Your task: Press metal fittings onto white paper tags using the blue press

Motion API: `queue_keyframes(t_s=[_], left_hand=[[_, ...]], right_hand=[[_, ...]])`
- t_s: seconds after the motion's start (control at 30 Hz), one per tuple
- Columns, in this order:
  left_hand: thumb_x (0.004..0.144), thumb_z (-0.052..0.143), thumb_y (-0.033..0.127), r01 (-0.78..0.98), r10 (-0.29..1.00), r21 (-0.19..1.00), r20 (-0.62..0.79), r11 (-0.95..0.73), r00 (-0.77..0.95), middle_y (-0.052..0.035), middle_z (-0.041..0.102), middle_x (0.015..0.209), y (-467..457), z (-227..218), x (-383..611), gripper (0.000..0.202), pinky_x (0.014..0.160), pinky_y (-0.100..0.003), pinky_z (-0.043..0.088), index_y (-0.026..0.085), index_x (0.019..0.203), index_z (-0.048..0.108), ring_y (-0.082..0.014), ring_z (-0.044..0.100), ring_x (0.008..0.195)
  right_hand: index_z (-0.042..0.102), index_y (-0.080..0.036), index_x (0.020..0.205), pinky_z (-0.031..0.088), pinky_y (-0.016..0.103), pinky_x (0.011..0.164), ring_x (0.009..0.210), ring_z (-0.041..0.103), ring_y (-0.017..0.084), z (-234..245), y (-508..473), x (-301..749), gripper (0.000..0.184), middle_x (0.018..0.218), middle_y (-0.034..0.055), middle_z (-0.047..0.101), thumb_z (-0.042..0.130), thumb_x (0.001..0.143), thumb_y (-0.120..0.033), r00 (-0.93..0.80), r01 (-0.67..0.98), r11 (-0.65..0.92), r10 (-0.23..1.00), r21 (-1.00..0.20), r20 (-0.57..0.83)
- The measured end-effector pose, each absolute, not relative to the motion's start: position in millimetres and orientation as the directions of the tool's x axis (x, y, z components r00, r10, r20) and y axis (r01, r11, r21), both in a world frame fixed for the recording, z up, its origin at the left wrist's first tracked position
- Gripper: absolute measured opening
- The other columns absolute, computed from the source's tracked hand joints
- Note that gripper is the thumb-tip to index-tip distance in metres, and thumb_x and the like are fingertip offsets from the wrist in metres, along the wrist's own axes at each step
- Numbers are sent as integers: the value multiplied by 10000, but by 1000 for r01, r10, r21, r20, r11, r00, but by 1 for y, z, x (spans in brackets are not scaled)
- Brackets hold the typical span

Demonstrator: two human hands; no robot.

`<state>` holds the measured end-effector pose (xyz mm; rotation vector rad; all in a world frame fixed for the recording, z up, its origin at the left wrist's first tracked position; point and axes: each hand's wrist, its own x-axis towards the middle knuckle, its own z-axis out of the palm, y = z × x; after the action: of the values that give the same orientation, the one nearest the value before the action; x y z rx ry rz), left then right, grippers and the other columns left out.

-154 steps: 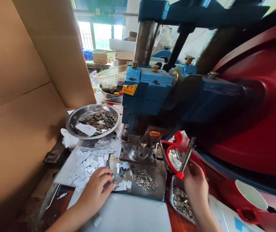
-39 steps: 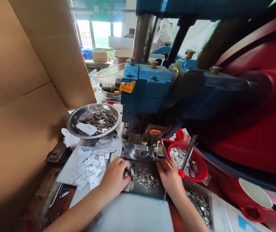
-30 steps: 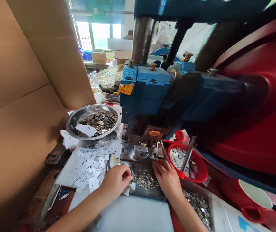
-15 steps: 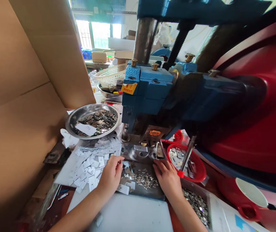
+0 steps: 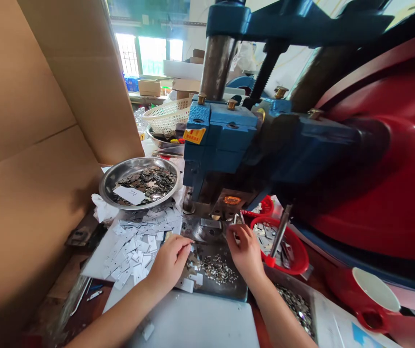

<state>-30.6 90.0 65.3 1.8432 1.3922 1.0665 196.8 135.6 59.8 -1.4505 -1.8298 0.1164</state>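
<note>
Silver rectangular plate (image 5: 211, 223) lies on the dark steel die (image 5: 192, 229), apparently mid-loading; left hand (image 5: 168, 261) pinches a small metal piece (image 5: 192, 241), right hand (image 5: 245, 251) grip unclear. Next likely needs precise seating.

Tiny item (image 5: 192, 241) in left hand (image 5: 168, 261), shape unclear

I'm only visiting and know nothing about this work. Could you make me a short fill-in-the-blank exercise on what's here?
1. The press head bearing a yellow sticker is painted ____.
2. A pile of small shiny parts lies ____ the left hand and the right hand.
3. The nearest basket with pale flat pieces is coloured ____.
4. The round metal bowl with a white label in it stands on the person's ____ side.

Missing words: blue; between; red; left.
</note>
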Motion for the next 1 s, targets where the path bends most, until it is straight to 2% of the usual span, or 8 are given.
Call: queue_keyframes(t_s=[0.2, 0.3, 0.43, 0.53, 0.73, 1.0], left_hand=[[874, 480, 234, 519, 965, 814, 215, -262, 150, -31, 654, 911, 104, 80, -29, 211, 789, -306, 482, 234, 974, 666, -187, 602, 862], [886, 455, 221, 515, 960, 810, 241, -281, 144, -37, 633, 912, 115, 84, -28, 230, 798, -305, 481, 223, 983, 663, -181, 596, 870], [872, 481, 203, 502, 955, 813, 259, -295, 142, -30, 661, 956, 134, 87, -21, 227, 836, -316, 478, 225, 996, 670, -185, 605, 906], [855, 522, 204, 520, 957, 804, 246, -288, 150, -21, 687, 962, 146, 90, -12, 200, 825, -314, 481, 228, 980, 677, -189, 618, 895], [869, 542, 207, 618, 949, 721, 274, -312, 159, -20, 685, 859, 161, 92, 8, 163, 756, -287, 476, 213, 885, 705, -175, 623, 816], [859, 570, 192, 650, 946, 697, 305, -302, 112, -38, 672, 878, 167, 80, 14, 142, 816, -321, 459, 192, 892, 708, -190, 600, 867]], right_hand=[[643, -206, 704, 421, 362, 745, 825, 538, 238, 73, 159, 167, 236, 758, 71, 602, 473, 857, -264, -201, 878, 386, 833, -282, 515], [690, -228, 886, 414, 377, 791, 917, 526, 251, 74, 150, 170, 221, 856, 71, 629, 482, 882, -300, -266, 876, 425, 819, -228, 508], [657, -271, 1082, 363, 441, 929, 1062, 485, 274, 77, 136, 177, 260, 1027, 62, 636, 512, 887, -363, -331, 862, 471, 803, -187, 496], [648, -280, 1095, 344, 464, 970, 1099, 479, 274, 77, 134, 178, 263, 1078, 54, 632, 521, 886, -378, -335, 854, 480, 803, -200, 492], [633, -197, 1070, 436, 430, 906, 1049, 530, 239, 64, 140, 181, 279, 1036, 83, 642, 452, 923, -350, -231, 779, 509, 776, -367, 587], [643, -223, 1068, 426, 465, 931, 1089, 511, 250, 57, 138, 183, 254, 1070, 74, 637, 476, 911, -333, -250, 777, 526, 763, -346, 596]])
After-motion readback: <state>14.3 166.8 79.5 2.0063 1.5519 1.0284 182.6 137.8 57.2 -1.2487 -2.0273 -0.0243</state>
